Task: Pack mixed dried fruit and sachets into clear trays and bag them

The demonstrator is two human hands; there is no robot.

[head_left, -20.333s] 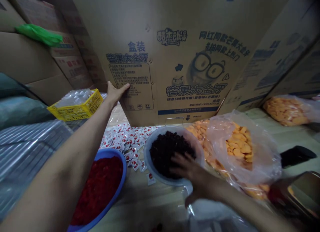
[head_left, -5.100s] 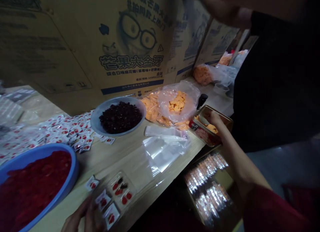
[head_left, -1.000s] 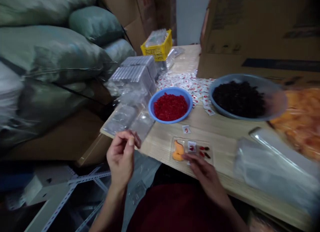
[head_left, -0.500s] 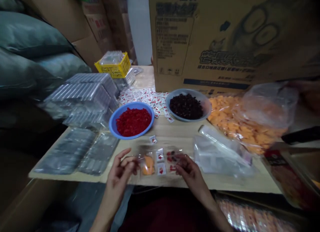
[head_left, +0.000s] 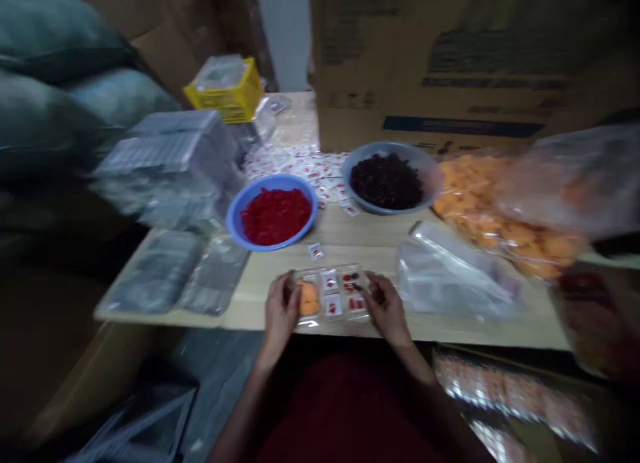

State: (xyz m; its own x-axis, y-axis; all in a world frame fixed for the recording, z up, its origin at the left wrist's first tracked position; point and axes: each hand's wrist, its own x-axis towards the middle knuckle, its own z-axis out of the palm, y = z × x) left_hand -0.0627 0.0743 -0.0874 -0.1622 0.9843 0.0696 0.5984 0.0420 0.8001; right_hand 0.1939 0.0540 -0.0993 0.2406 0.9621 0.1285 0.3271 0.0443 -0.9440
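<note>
Both hands are gripping a clear tray [head_left: 330, 296] at the near edge of the table [head_left: 370, 250]: the left hand [head_left: 280, 313] is clasping its 9 o'clock end, beside the orange piece [head_left: 309, 298], and the right hand [head_left: 386, 308] is pinching its 3 o'clock end, next to the dark and red bits. Small red-printed sachets are sitting in the middle compartments; whether a lid is already pressing down over them is too blurred to tell. From the tray, a blue bowl [head_left: 273, 213] of red pieces is standing at about 11 o'clock, a grey bowl [head_left: 387, 180] of dark fruit at about 1 o'clock, and one loose sachet [head_left: 315, 251] is lying just beyond at 12 o'clock. A pile of clear bags [head_left: 450, 276] is resting at 3 o'clock, with orange pieces in plastic [head_left: 505, 216] past it. Stacked empty trays [head_left: 175, 156] are sitting at 10 o'clock. The likely trouble: the tray is hanging close to the table's lip, so an uneven squeeze could be tipping it toward the lap and spilling the small bits across compartments. Thin plastic may also be buckling under the fingers and popping a sachet out.
</note>
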